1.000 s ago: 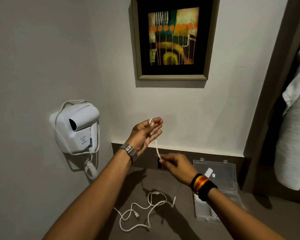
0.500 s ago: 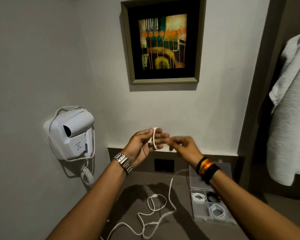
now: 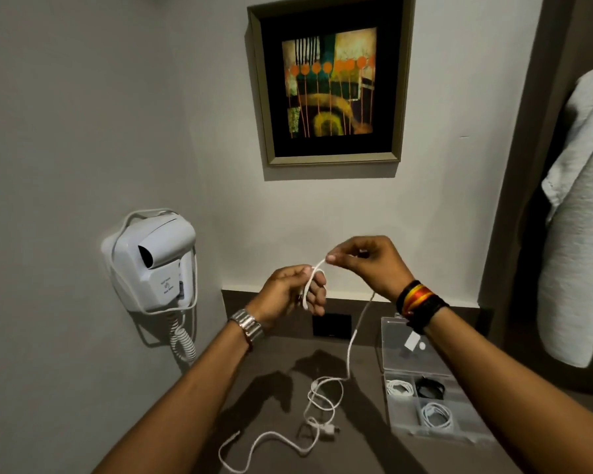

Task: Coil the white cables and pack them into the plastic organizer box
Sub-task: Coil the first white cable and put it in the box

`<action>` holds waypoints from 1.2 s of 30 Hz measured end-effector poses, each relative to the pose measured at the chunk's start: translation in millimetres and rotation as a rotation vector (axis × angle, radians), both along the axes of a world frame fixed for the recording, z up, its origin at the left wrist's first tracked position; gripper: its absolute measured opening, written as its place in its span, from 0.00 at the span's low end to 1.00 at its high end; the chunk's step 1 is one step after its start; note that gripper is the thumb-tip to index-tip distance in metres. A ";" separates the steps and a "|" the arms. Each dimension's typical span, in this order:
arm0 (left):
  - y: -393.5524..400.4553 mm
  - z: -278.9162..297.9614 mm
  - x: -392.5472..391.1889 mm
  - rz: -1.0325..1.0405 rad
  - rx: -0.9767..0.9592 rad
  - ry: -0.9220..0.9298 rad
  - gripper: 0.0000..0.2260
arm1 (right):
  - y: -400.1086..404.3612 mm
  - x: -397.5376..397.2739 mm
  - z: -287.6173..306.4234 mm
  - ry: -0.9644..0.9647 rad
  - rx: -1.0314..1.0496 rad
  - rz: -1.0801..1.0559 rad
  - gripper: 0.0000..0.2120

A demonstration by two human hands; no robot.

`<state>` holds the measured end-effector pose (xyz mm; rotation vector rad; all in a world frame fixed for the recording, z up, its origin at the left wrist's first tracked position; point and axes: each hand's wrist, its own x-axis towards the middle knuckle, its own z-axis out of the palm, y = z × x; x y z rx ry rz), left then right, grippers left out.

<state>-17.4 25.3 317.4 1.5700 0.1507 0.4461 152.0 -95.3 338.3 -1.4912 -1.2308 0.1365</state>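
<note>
My left hand is raised over the counter with a white cable looped around its fingers. My right hand pinches the same cable just above and to the right of the left fingers. From there the cable hangs down to the brown counter, where its loose length and another white cable lie tangled. The clear plastic organizer box stands open at the right, with two coiled white cables and a dark item in its compartments.
A white wall-mounted hair dryer with a curly cord hangs at the left. A framed picture is on the back wall. A white towel hangs at the right. A black socket plate sits behind the counter.
My right hand has risen from below the left hand to above it, carrying the cable around the left fingers into a loop. The view has tilted down, showing more of the counter and box.
</note>
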 end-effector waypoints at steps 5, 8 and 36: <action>18.2 12.4 1.3 0.164 -0.447 -0.300 0.13 | -1.4 -32.4 -71.5 0.025 -0.241 0.111 0.11; 27.3 8.5 5.5 0.383 -0.196 -0.183 0.14 | -11.0 -60.8 -81.1 -0.290 -0.425 0.233 0.12; 39.1 -13.8 -2.4 0.761 0.623 0.074 0.16 | 35.2 -48.7 -10.5 -0.539 -0.186 0.025 0.13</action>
